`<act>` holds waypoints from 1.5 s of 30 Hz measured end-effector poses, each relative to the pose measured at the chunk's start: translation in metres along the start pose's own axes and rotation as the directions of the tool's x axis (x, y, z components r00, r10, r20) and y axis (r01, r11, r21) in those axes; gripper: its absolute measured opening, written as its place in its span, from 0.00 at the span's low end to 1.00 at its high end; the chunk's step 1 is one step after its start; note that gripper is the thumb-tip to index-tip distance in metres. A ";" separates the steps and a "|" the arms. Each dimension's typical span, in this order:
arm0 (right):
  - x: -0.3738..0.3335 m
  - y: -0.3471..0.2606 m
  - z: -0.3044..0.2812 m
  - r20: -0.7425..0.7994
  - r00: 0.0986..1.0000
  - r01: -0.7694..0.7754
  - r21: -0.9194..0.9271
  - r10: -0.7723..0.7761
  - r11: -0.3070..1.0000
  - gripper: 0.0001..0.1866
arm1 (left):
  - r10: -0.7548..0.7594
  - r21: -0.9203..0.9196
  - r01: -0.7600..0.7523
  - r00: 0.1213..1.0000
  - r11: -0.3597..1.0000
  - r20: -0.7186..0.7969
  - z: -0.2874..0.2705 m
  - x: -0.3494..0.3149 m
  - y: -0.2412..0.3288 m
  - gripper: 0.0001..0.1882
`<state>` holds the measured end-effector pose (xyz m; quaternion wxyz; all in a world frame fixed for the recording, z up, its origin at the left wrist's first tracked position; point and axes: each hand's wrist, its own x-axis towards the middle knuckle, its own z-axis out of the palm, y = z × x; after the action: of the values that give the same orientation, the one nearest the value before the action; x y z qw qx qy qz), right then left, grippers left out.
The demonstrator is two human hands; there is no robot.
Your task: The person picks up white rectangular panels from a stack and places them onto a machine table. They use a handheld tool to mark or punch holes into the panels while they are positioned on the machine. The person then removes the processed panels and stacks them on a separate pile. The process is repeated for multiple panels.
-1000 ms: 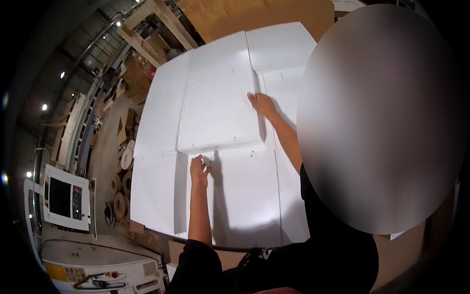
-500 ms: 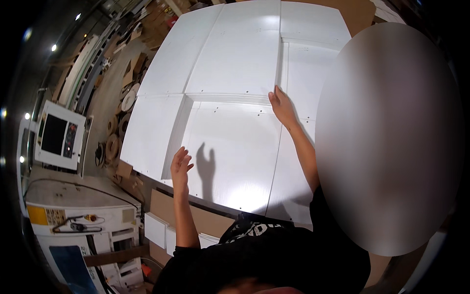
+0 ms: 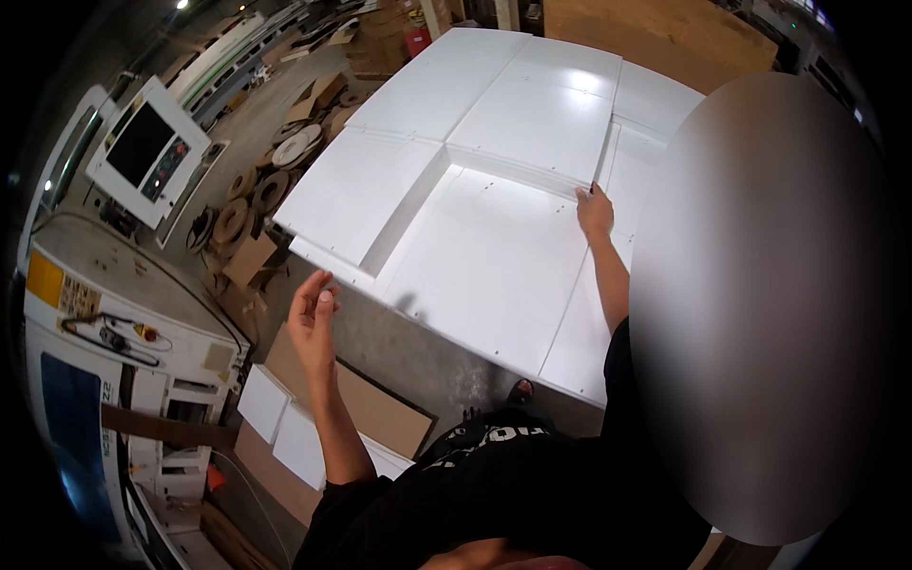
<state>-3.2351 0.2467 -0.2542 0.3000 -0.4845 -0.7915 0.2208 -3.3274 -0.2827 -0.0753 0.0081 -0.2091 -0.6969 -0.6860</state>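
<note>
White flat panels with small drilled holes lie in stacks of differing height. My right hand (image 3: 596,214) is at the near right corner of a higher stack (image 3: 541,109), its fingers curled in at the edge. A small dark spot shows by the fingertips; what they hold, if anything, I cannot make out. My left hand (image 3: 312,312) hangs in the air just off the near left edge of the panels, fingers loosely bent, thumb apart, with nothing in it. Between the hands lies a lower panel (image 3: 484,266), framed by higher stacks at its left and far side.
At the left stand a machine (image 3: 133,285) and its control screen (image 3: 142,147). Rolls of edging (image 3: 271,190) and cardboard lie on the floor beyond. White boards (image 3: 266,404) on brown sheets are below my left arm. A blurred oval covers the right side.
My view has shifted, showing more floor before the panels. My left hand has moved from over the lower panel to outside its edge. My right hand's fingers have curled in at the stack's corner.
</note>
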 end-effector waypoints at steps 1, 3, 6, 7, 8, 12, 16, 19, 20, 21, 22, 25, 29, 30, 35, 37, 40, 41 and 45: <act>-0.004 -0.001 -0.001 0.022 0.999 -0.034 -0.007 0.034 0.999 0.30 | 0.043 -0.017 -0.043 0.999 0.999 0.006 -0.005 -0.008 0.013 0.20; -0.042 -0.024 -0.009 -0.031 0.999 -0.006 0.070 0.008 0.998 0.31 | 0.147 -0.015 -0.148 0.988 0.989 -0.040 -0.021 -0.030 0.041 0.17; -0.130 -0.052 -0.015 -0.170 0.972 0.209 0.290 -0.164 0.934 0.28 | 0.402 0.078 -0.396 0.910 0.915 -0.098 -0.059 -0.076 0.085 0.15; -0.172 -0.065 -0.024 -0.147 0.960 0.274 0.340 -0.237 0.900 0.25 | 0.552 0.207 -0.525 0.828 0.825 -0.099 -0.077 -0.094 0.095 0.15; -0.216 -0.076 -0.035 -0.081 0.957 0.287 0.417 -0.279 0.862 0.23 | 0.658 0.264 -0.622 0.749 0.737 -0.072 -0.091 -0.110 0.111 0.16; -0.372 -0.085 -0.056 0.288 0.795 0.235 0.666 -0.534 0.708 0.17 | 0.951 0.480 -0.832 0.309 0.278 -0.014 -0.105 -0.173 0.190 0.21; -0.466 -0.063 -0.080 0.548 0.420 0.339 0.645 -0.723 0.685 0.17 | 0.984 0.494 -0.866 0.145 0.074 0.106 -0.117 -0.243 0.245 0.23; -0.489 -0.057 -0.095 0.534 0.185 0.410 0.721 -0.825 0.558 0.17 | 0.978 0.471 -0.881 0.127 0.034 0.166 -0.106 -0.287 0.275 0.35; -0.497 -0.054 -0.103 0.510 0.126 0.427 0.747 -0.851 0.510 0.17 | 0.985 0.493 -0.870 0.101 0.020 0.139 -0.101 -0.296 0.278 0.34; -0.500 -0.049 -0.112 0.552 0.107 0.397 0.739 -0.827 0.545 0.17 | 0.991 0.509 -0.861 0.074 0.007 0.112 -0.097 -0.304 0.282 0.33; -0.502 -0.048 -0.121 0.586 0.084 0.363 0.736 -0.806 0.572 0.17 | 0.992 0.542 -0.840 0.055 -0.014 0.112 -0.094 -0.318 0.288 0.32; -0.514 -0.032 -0.135 0.641 0.107 0.312 0.704 -0.760 0.638 0.16 | 0.992 0.582 -0.813 0.041 -0.035 0.117 -0.091 -0.350 0.294 0.30; -0.546 0.001 -0.157 0.696 0.120 0.298 0.655 -0.708 0.694 0.17 | 0.985 0.610 -0.792 0.100 -0.007 0.140 -0.099 -0.393 0.296 0.29; -0.559 0.013 -0.162 0.700 0.092 0.297 0.660 -0.709 0.690 0.18 | 0.983 0.624 -0.781 0.094 -0.027 0.160 -0.103 -0.405 0.301 0.29; -0.637 0.026 -0.195 0.739 -0.115 0.299 0.663 -0.663 0.687 0.18 | 0.966 0.774 -0.612 0.067 -0.159 0.251 -0.141 -0.488 0.325 0.22; -0.668 0.018 -0.201 0.715 -0.227 0.316 0.697 -0.662 0.644 0.18 | 0.955 0.785 -0.566 -0.016 -0.252 0.295 -0.163 -0.523 0.337 0.20; -0.710 -0.005 -0.205 0.653 -0.366 0.350 0.757 -0.663 0.552 0.18 | 0.944 0.904 -0.274 -0.094 -0.329 0.315 -0.194 -0.588 0.356 0.21; -0.723 -0.015 -0.207 0.635 -0.405 0.360 0.772 -0.658 0.524 0.18 | 0.937 0.910 -0.229 -0.139 -0.345 0.320 -0.201 -0.604 0.366 0.20; -0.795 -0.036 -0.185 0.548 -0.486 0.381 0.834 -0.680 0.399 0.18 | 0.898 0.901 -0.090 0.085 -0.424 0.432 -0.239 -0.700 0.397 0.17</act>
<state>-2.8520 -0.4733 -0.3048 -0.2134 0.3675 -0.8293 0.3628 -2.6341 -0.7200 0.1082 0.7661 -0.2636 -0.5821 0.0688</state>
